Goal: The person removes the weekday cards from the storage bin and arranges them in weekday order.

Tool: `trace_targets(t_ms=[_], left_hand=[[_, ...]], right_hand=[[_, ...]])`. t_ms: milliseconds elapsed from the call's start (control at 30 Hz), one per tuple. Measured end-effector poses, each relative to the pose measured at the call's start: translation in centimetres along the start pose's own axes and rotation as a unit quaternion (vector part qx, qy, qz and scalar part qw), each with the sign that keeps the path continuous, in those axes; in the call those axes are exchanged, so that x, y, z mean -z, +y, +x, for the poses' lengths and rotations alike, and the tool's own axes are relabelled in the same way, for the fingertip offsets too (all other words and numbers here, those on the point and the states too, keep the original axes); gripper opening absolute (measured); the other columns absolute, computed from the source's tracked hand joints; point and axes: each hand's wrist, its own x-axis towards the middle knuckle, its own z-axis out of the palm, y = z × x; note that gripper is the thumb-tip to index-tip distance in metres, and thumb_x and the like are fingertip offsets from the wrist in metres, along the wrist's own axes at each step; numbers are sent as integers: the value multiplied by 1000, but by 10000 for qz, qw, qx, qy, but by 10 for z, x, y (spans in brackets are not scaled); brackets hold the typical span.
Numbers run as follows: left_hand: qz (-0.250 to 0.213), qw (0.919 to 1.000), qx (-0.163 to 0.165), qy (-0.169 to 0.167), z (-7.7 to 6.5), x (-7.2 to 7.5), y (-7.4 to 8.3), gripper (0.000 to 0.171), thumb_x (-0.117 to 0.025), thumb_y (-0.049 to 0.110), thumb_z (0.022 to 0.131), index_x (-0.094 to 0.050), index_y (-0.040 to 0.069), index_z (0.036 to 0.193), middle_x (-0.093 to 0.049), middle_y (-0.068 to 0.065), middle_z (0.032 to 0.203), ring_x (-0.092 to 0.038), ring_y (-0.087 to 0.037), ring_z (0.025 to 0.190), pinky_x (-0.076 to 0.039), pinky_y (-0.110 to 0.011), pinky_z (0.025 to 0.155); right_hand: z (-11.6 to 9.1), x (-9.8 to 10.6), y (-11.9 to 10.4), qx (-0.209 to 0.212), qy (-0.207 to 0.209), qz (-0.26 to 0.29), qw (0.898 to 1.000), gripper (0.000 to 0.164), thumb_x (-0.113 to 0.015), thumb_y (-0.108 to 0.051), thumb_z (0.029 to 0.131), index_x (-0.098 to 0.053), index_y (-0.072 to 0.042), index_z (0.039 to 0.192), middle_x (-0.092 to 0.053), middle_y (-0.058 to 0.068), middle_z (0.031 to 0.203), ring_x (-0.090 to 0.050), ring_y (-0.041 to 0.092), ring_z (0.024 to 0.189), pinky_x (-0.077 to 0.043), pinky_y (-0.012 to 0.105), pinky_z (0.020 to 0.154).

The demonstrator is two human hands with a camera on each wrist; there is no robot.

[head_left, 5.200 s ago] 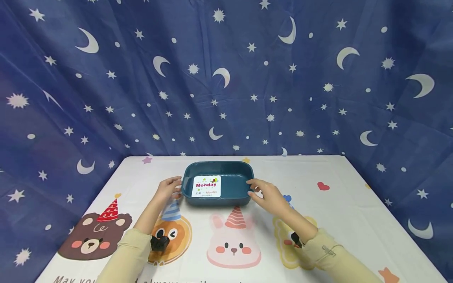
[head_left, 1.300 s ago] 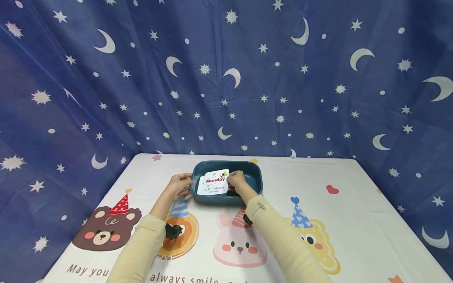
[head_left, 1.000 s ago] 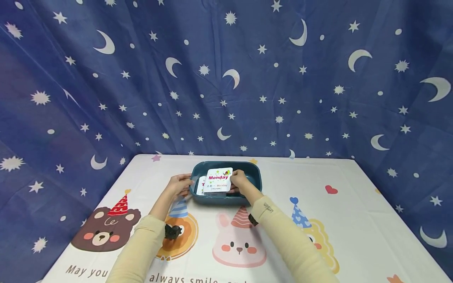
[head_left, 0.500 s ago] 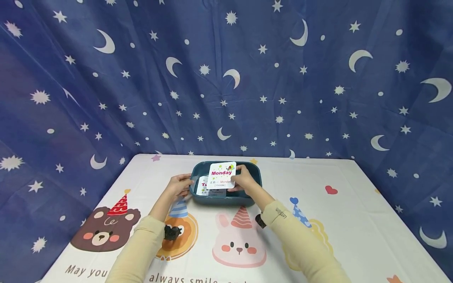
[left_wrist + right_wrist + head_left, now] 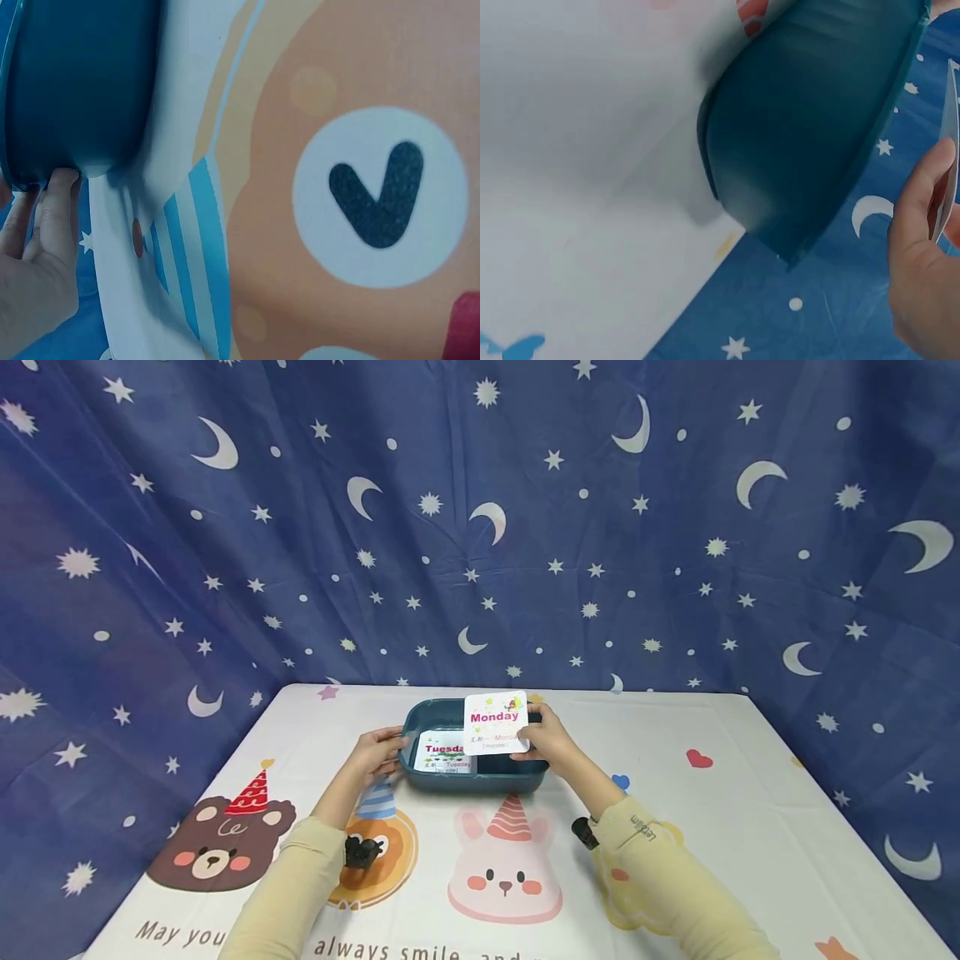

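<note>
A dark teal rectangular bin (image 5: pixel 472 783) stands near the table's back edge. My left hand (image 5: pixel 375 753) holds its left end; in the left wrist view, fingers (image 5: pixel 58 217) lie against the outer wall, with the thumb mostly out of frame at the rim. Above the bin's right half, my right hand (image 5: pixel 553 742) pinches a white "Monday" card (image 5: pixel 495 723) by its right edge. The right wrist view catches that card edge-on, with the thumb (image 5: pixel 922 187) on it. Inside the bin, at its left, lies a "Tuesday" card (image 5: pixel 444 753), its right part covered by the Monday card.
The white tablecloth (image 5: pixel 750 810) has printed cartoon animals and writing. A blue curtain (image 5: pixel 480 568) with moons and stars hangs behind the table. Dark wrist cameras (image 5: pixel 362 852) sit at both sleeves.
My right hand, first at the bin's right rim, has lifted the Monday card off the stack and carried it right and up, uncovering the Tuesday card. My left hand stays at the bin's left end.
</note>
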Motion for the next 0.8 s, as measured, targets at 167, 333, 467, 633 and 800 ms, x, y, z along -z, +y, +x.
trace_targets(t_ms=[167, 333, 467, 633, 800], left_hand=[[-162, 9997, 155, 101, 0, -2, 2, 45, -54, 13, 96, -45, -1, 137, -52, -23, 133, -64, -10, 87, -56, -21, 70], [-197, 9994, 240, 164, -3, -3, 3, 44, -53, 13, 96, -45, -1, 137, -50, -23, 135, -64, -9, 88, -56, -23, 73], [-250, 9991, 261, 218, -4, -1, 4, 45, -55, 15, 96, -45, -1, 137, -50, -24, 136, -66, -14, 92, -57, -23, 73], [-186, 9994, 202, 205, -4, -2, 4, 45, -55, 15, 96, -45, -2, 136, -50, -25, 135, -65, -20, 103, -57, -23, 73], [-193, 9993, 161, 264, -4, -4, 2, 44, -55, 14, 96, -47, -1, 136, -51, -24, 134, -65, -18, 100, -56, -22, 71]], right_hand=[[-11, 17, -3, 73, -115, -156, 9998, 53, -45, 6, 90, -25, -2, 139, -55, 26, 118, -62, 21, 84, -59, 33, 70], [-23, 34, -4, 83, -196, -283, 9994, 52, -45, 8, 91, -25, -2, 138, -55, 27, 120, -61, 17, 80, -59, 32, 69], [-32, 44, -1, 237, -285, -377, 9986, 51, -44, 8, 91, -25, 1, 137, -54, 30, 122, -62, 15, 78, -58, 34, 70], [-43, 57, 6, 278, -320, -464, 9980, 49, -43, 8, 92, -23, 1, 137, -53, 32, 123, -64, 15, 78, -58, 35, 72], [-49, 70, 12, 279, -333, -561, 9975, 50, -43, 7, 94, -21, 0, 139, -51, 32, 125, -65, 16, 84, -57, 42, 80]])
